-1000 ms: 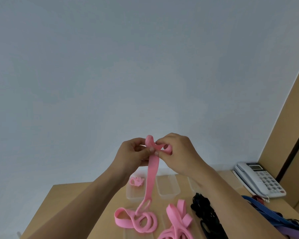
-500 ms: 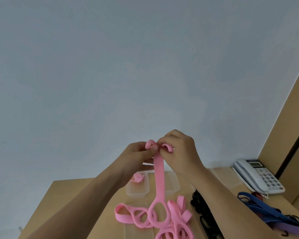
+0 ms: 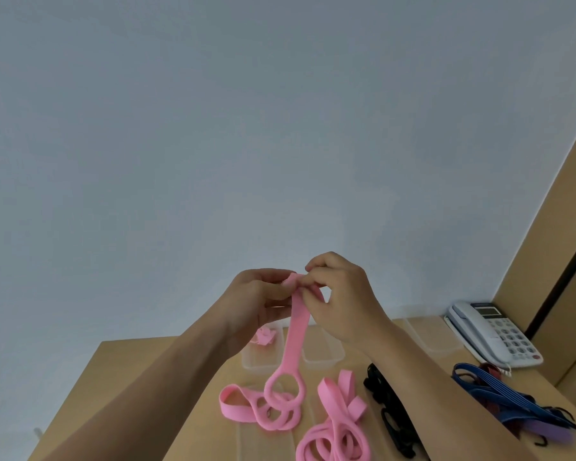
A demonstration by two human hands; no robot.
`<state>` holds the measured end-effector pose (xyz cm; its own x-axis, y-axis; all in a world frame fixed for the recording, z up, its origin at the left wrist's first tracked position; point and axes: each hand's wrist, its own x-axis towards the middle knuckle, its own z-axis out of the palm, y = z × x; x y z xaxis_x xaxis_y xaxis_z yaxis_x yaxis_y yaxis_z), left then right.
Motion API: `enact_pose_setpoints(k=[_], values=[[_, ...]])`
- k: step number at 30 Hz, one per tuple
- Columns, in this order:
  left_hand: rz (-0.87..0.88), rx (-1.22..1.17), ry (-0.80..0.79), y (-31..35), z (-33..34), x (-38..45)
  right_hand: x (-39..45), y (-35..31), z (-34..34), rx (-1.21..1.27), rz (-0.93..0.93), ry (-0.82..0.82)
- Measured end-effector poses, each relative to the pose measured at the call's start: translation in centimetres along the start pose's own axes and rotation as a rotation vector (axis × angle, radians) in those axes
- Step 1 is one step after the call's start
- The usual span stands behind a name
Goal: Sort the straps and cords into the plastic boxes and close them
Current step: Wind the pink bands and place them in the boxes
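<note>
My left hand (image 3: pixel 256 301) and my right hand (image 3: pixel 341 299) pinch the top end of a pink strap (image 3: pixel 295 337), rolling it between the fingertips above the table. The strap hangs down and its free end lies looped on the wood. A second pink strap (image 3: pixel 336 424) lies coiled to the right of it. A clear plastic box (image 3: pixel 261 359) behind holds a small rolled pink strap (image 3: pixel 265 336); another clear box (image 3: pixel 320 352) stands beside it. Black straps (image 3: pixel 389 414) and blue cords (image 3: pixel 502 400) lie further right.
A white desk telephone (image 3: pixel 492 334) sits at the back right by a wooden panel. A clear lid or box (image 3: pixel 429 334) lies left of the phone. More clear plastic lies flat under the pink loops (image 3: pixel 263 440). The table (image 3: pixel 120 371) ends against a grey wall.
Both hands have kept rolling the strap's top end while dropping slightly. The hanging strap has shifted right and more of it has been drawn up, its bottom loop lifted.
</note>
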<state>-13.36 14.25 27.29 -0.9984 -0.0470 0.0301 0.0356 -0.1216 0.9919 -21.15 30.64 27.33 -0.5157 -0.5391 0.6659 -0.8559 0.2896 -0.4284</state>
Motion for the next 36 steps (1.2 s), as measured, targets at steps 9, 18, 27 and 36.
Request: enact_pose_setpoints(k=[9,18,27,36], values=[[-0.02,0.037,0.179,0.2,0.0,0.0,0.8,-0.2,-0.6,0.071,0.195,-0.119],[-0.067,-0.112,0.173,0.0,0.0,0.0,0.8,-0.7,-0.7,0.107,0.176,0.001],[-0.152,-0.119,0.158,0.0,0.4,0.5,0.3,-0.1,0.0,-0.034,0.036,0.1],[-0.097,-0.219,0.146,-0.2,0.7,0.6,0.1,0.5,-0.2,-0.161,-0.027,-0.049]])
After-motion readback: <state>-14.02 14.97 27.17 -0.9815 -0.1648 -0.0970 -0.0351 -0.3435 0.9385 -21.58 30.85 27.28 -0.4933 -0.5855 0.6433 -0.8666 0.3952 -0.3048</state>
